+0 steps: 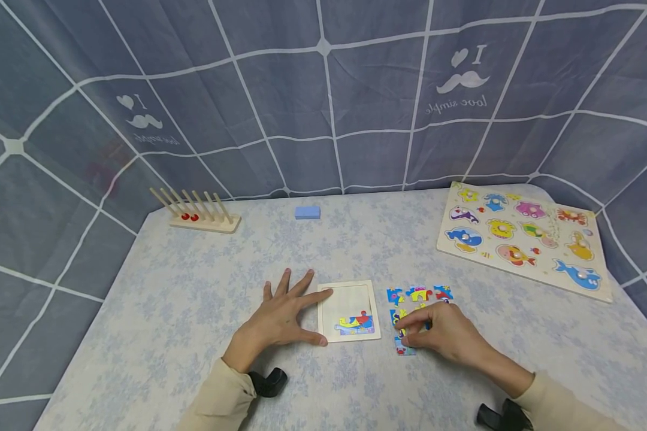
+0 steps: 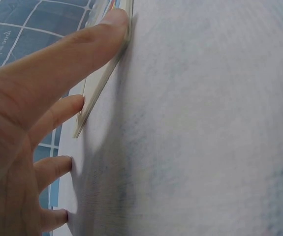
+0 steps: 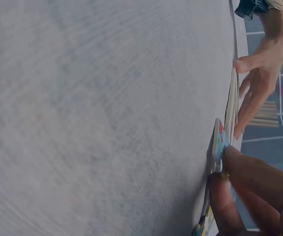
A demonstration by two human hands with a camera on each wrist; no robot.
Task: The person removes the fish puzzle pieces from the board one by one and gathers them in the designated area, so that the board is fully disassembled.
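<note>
A square wooden puzzle tray (image 1: 349, 285) lies on the table, with a few joined colourful pieces (image 1: 356, 324) in its lower right corner. My left hand (image 1: 281, 317) spreads its fingers along the tray's left side, thumb and index fingertip resting on the frame; the left wrist view shows the thumb (image 2: 82, 54) lying over its edge. Right of the tray, my right hand (image 1: 444, 335) pinches a small puzzle piece (image 3: 225, 175), mostly hidden by the fingertips. Another puzzle piece (image 3: 220, 140) lies right by the thumb. Several loose pieces (image 1: 419, 293) lie partly under this hand.
A peg puzzle board (image 1: 496, 254) with sea animals stands at the back right. At the back left is a wooden rack (image 1: 210, 224) with upright pegs and red beads (image 1: 190, 216). A blue block (image 1: 307, 212) lies at the back middle, before the grid-patterned curtain (image 1: 366, 155).
</note>
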